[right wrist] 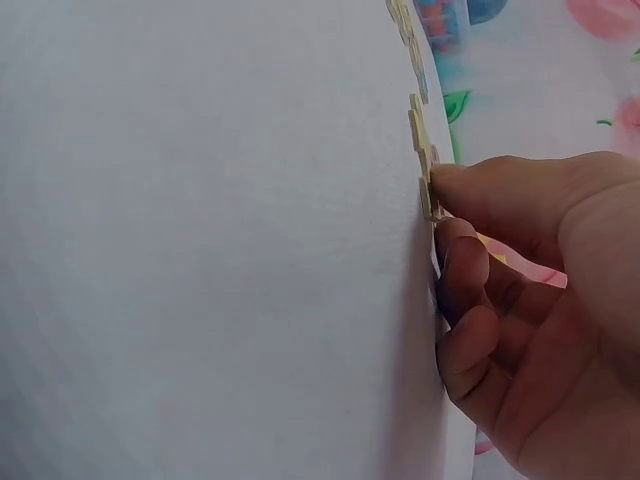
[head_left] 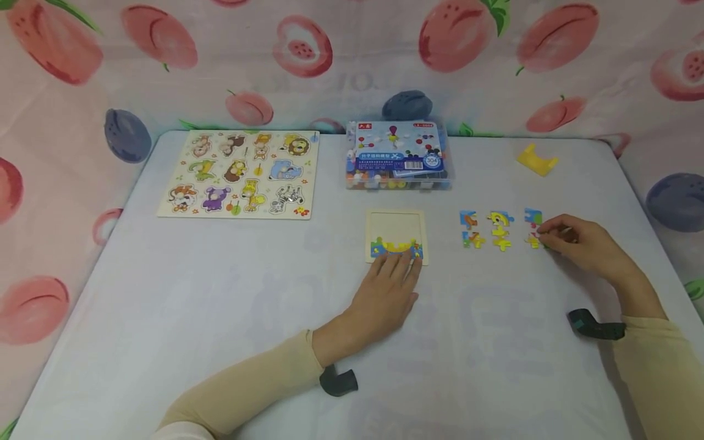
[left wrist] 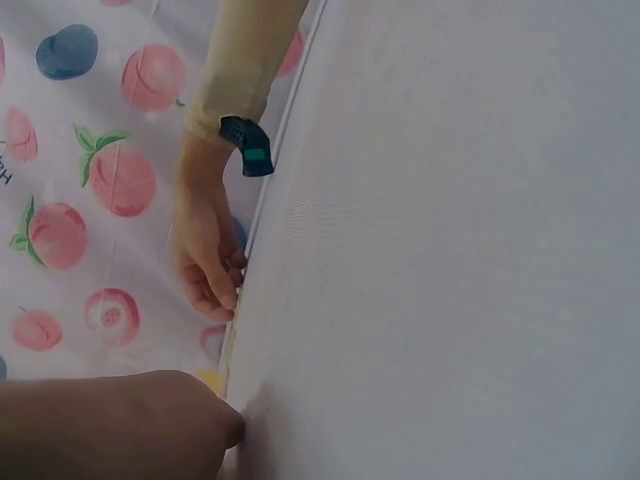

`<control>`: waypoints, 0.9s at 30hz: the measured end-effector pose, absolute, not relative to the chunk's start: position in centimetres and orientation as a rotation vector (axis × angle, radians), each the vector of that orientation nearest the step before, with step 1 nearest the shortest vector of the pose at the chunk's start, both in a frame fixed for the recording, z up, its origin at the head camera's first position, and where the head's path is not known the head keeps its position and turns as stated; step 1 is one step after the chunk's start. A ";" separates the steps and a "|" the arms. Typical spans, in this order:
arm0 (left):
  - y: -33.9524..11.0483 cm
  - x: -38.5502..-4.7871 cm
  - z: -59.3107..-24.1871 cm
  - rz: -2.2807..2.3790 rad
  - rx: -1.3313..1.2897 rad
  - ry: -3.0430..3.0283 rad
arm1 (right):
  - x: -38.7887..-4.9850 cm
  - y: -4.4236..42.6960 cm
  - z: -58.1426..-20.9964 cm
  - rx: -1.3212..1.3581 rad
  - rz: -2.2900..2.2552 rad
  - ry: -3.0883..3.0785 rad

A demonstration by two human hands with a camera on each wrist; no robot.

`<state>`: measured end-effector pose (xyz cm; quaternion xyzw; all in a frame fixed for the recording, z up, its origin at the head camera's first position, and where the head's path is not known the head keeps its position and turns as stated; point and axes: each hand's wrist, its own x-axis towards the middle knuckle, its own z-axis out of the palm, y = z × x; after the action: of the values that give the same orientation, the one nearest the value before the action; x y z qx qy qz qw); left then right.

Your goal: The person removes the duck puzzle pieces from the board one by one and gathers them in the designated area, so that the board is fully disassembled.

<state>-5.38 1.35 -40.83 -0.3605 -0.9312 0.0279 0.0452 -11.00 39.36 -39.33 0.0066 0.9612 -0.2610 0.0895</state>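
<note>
Left hand [head_left: 387,296] has its fingers straight, tips at the near edge of a wooden puzzle tray [head_left: 395,225], which sits a bit right of the middle of the table [head_left: 220,287]. Right hand [head_left: 585,244] is over at the loose jigsaw pieces [head_left: 500,232] between tray and right edge, fingers bent, can't tell if that grip's clamped on one. Animal puzzle board [head_left: 214,184]'s by the far left corner, yellow U-shaped piece [head_left: 536,161] near the far right.
</note>
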 end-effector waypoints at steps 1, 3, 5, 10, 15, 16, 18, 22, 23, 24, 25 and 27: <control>1.3 -5.4 -40.8 0.088 -1.105 -2.843 | -11.0 39.3 -39.3 0.018 -0.771 2.861; 1.3 -5.4 -40.8 0.095 -1.107 -2.840 | -11.0 39.3 -39.3 0.011 -0.764 2.869; 1.3 -5.4 -40.8 0.104 -1.105 -2.835 | -11.0 39.3 -39.4 0.003 -0.754 2.879; 1.2 -5.4 -40.9 0.107 -1.106 -2.820 | -11.0 38.8 -39.5 0.016 -0.760 2.930; 1.2 -5.5 -40.9 0.097 -1.120 -2.809 | -11.2 37.3 -39.5 0.014 -0.905 3.020; 1.2 -5.5 -40.8 0.093 -1.125 -2.810 | -11.3 36.8 -39.3 -0.014 -0.943 3.017; 1.2 -5.4 -40.9 0.084 -1.132 -2.814 | -11.5 35.5 -39.1 -0.116 -1.002 2.984; 1.1 -5.4 -41.0 0.078 -1.135 -2.814 | -12.0 32.5 -38.8 -0.310 -1.035 2.865; 1.1 -5.4 -41.1 0.076 -1.134 -2.812 | -12.2 31.8 -38.9 -0.344 -1.034 2.841; 1.1 -5.4 -41.1 0.077 -1.133 -2.811 | -12.3 31.1 -38.9 -0.367 -1.031 2.821; 1.1 -5.4 -41.1 0.077 -1.134 -2.811 | -12.4 30.5 -38.9 -0.380 -1.029 2.803; 1.1 -5.4 -41.1 0.085 -1.139 -2.812 | -12.6 29.2 -38.9 -0.406 -1.026 2.774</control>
<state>-5.37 1.08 -41.13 -0.3749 -0.9251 0.0280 0.0532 -12.59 29.25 -38.90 -0.1356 0.9264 -0.3426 0.0780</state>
